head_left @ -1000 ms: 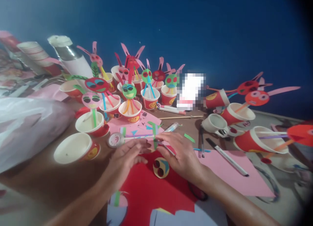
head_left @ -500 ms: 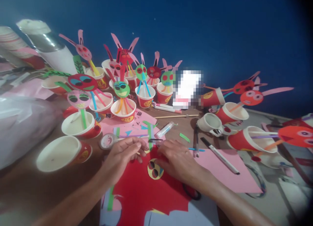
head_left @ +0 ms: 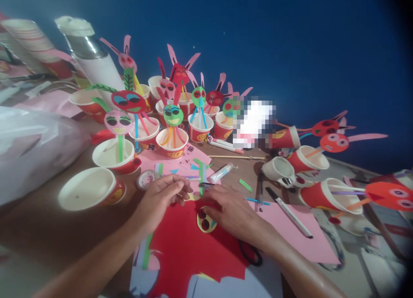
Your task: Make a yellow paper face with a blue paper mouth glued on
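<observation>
My left hand hovers over the red paper sheet, its fingers curled in and thumb near the forefinger. Whatever may be between those fingers is too small to make out. A scrap of yellow paper shows just beside its fingertips. My right hand lies palm down, with fingers reaching left and the thumb apart from them. Its thumb touches or covers the upper right part of a round yellow paper face with dark eyes and a blue piece. Beyond the right fingers lies a black pen.
Several red paper cups with paper faces on strips stand behind. Nearer lie a tape roll, a glue stick, a marker, pink paper and a black loop. A mug and a plastic bag flank them.
The camera view has turned slightly left, so the cups sit further right in the picture. Both hands keep nearly the same pose; the right fingers have shifted slightly towards the left hand.
</observation>
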`<state>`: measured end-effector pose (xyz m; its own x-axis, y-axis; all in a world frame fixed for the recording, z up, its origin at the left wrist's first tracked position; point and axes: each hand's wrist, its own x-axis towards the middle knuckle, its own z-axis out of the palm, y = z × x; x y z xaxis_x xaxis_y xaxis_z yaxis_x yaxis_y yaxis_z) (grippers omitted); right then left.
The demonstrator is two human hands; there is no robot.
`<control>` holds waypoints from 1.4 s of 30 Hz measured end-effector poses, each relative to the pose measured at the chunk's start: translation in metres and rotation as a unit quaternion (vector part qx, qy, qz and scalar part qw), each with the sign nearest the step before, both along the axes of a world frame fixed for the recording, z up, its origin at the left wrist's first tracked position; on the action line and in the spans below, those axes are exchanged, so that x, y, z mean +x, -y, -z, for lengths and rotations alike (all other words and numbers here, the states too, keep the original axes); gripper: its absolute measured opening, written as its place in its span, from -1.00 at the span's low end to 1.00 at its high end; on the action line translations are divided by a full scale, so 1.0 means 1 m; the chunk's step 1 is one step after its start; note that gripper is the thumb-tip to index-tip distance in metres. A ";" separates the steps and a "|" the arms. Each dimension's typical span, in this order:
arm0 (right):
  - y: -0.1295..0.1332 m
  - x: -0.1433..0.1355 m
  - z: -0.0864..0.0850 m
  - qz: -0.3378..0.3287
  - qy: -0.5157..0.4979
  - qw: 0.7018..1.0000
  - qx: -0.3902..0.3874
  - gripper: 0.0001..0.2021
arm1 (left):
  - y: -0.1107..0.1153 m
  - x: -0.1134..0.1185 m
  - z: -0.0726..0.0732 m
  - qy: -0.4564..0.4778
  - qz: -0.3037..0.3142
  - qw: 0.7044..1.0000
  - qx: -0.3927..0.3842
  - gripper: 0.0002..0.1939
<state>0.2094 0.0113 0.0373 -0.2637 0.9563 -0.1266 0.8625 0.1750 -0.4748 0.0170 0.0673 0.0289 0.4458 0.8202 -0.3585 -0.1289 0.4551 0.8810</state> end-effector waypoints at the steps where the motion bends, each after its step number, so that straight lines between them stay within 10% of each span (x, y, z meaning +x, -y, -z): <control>1: 0.000 -0.003 0.003 -0.010 0.002 1.000 -0.001 -0.92 | 0.000 0.000 0.001 0.000 -0.001 1.000 -0.001 -0.88; 17: 0.004 -0.002 0.003 0.026 0.027 0.999 -0.015 -0.91 | 0.001 0.002 0.003 -0.028 0.012 0.999 0.009 -0.89; 25: 0.005 0.005 -0.008 0.086 -0.123 0.988 -0.041 -0.88 | 0.002 0.003 0.002 -0.036 0.016 0.999 0.015 -0.88; 36: -0.007 -0.004 -0.001 0.257 -0.487 0.834 -0.047 -0.79 | 0.007 0.026 -0.019 0.081 0.041 0.995 -0.029 -0.70; 42: -0.001 -0.012 -0.001 0.259 -0.544 0.796 -0.059 -0.80 | 0.008 0.038 -0.021 0.028 0.033 0.999 -0.008 -0.79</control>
